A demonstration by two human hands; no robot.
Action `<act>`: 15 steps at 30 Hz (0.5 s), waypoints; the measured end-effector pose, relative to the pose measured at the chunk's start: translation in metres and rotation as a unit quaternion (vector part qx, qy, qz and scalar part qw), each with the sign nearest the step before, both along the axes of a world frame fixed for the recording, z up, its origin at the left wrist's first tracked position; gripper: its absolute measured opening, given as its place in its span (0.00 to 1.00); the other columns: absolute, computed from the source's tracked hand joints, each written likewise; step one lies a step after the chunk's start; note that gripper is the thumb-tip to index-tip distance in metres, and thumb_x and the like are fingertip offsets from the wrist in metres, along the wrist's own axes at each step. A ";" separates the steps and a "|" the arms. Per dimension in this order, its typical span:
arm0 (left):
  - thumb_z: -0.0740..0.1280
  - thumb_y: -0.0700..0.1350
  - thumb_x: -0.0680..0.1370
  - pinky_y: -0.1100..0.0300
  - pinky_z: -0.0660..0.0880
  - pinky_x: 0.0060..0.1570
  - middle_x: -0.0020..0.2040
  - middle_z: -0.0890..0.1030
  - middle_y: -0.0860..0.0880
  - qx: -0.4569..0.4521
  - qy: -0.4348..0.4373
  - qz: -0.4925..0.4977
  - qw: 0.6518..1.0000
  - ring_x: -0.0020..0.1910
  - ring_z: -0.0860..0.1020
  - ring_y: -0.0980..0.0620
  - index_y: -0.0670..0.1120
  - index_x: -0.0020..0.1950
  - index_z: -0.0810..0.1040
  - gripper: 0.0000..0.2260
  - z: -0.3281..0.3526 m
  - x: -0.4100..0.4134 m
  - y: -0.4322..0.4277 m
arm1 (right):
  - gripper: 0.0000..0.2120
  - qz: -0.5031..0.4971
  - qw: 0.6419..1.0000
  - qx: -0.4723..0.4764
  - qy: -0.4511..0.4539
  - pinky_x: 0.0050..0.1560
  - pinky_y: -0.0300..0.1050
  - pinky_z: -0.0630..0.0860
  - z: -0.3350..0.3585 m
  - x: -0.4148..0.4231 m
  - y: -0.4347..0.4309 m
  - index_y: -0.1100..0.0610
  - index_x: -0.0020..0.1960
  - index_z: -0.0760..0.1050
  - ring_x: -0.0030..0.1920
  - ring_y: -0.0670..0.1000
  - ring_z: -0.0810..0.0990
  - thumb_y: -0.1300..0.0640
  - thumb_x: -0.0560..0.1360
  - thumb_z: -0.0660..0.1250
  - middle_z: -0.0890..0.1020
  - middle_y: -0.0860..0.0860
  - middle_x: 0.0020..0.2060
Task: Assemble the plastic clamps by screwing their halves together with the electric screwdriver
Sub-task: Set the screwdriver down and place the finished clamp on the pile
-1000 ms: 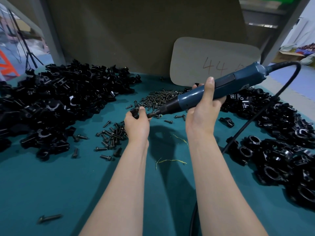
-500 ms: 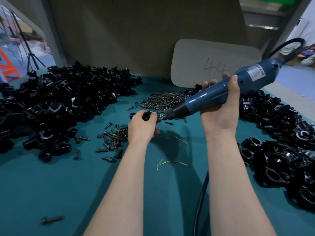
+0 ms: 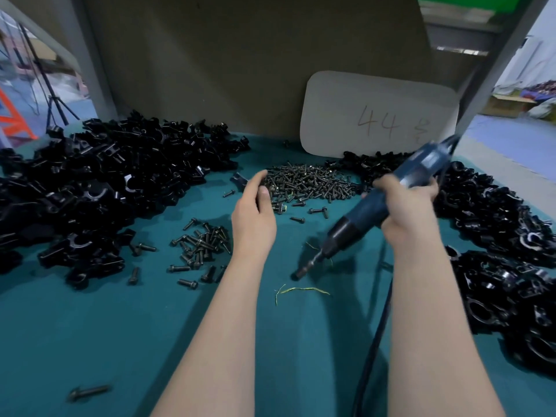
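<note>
My right hand grips the blue electric screwdriver by its body. The tool slants down to the left and its bit tip hovers just over the green table top. My left hand reaches forward with loosely bent fingers at the left edge of the big screw pile; I see nothing held in it. A single black clamp half lies just left of its fingertips. Loose black clamp halves are heaped at the left. Black clamps are piled along the right.
A smaller scatter of screws lies left of my left forearm, and one lone screw sits near the front edge. The tool's black cable runs down along my right arm. A pale board marked "44" leans on the back wall.
My left hand no longer holds the clamp and has moved forward to the screw pile. My right hand has swung the screwdriver off it, tip now pointing down at the table.
</note>
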State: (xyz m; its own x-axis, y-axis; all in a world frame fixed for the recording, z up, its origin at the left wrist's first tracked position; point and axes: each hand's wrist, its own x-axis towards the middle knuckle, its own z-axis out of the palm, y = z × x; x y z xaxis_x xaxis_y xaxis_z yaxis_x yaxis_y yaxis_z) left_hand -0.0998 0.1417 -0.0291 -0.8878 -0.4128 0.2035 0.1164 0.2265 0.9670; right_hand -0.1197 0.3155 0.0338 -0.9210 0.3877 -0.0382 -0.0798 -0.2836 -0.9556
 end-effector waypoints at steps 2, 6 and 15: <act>0.52 0.47 0.84 0.56 0.70 0.45 0.46 0.73 0.52 -0.002 -0.001 -0.027 1.000 0.36 0.70 0.52 0.62 0.71 0.68 0.17 0.000 -0.002 0.001 | 0.43 -0.020 0.990 0.133 -0.040 0.56 0.55 0.76 -0.013 -0.001 -0.003 0.53 0.77 0.40 0.45 0.52 0.75 0.67 0.75 0.65 0.74 0.53 0.54; 0.54 0.44 0.84 0.56 0.75 0.53 0.54 0.65 0.50 -0.015 0.033 -0.065 0.997 0.38 0.70 0.53 0.70 0.59 0.71 0.19 0.001 0.000 0.008 | 0.44 -0.031 0.929 0.347 -0.121 0.49 0.45 0.68 -0.029 -0.003 -0.005 0.43 0.77 0.39 0.40 0.54 0.71 0.58 0.76 0.67 0.68 0.60 0.64; 0.51 0.38 0.83 0.63 0.79 0.42 0.52 0.74 0.61 -0.023 -0.024 -0.166 0.986 0.34 0.80 0.60 0.66 0.57 0.75 0.22 -0.001 -0.005 0.015 | 0.22 -0.005 0.815 0.529 -0.236 0.67 0.57 0.60 -0.046 -0.006 -0.021 0.50 0.70 0.65 0.68 0.63 0.59 0.48 0.77 0.64 0.61 0.61 0.70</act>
